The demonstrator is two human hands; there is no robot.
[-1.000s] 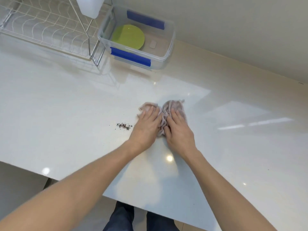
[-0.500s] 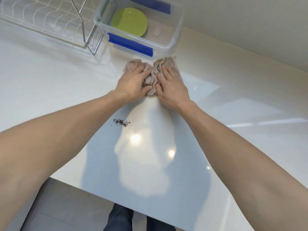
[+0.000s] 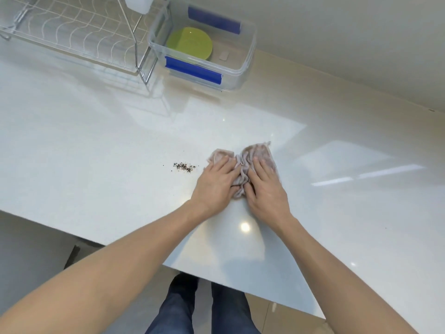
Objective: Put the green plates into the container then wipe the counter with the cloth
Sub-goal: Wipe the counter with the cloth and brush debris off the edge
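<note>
A crumpled pinkish-grey cloth (image 3: 255, 155) lies on the white counter (image 3: 96, 145) near its middle. My left hand (image 3: 214, 186) presses on the cloth's left half and my right hand (image 3: 265, 189) presses on its right half, fingers flat and side by side. A green plate (image 3: 190, 44) lies inside the clear container (image 3: 240, 75) with blue clips at the back of the counter. A small pile of dark crumbs (image 3: 184, 167) sits on the counter just left of my left hand.
A wire dish rack (image 3: 72, 32) stands at the back left, beside the container. A white object (image 3: 138, 4) hangs at the rack's top edge. The wall runs along the back right. The counter's front edge is close to my legs.
Both hands pushed the cloth away toward the container half a second ago, and have now drawn it back to the middle of the counter beside the crumbs.
</note>
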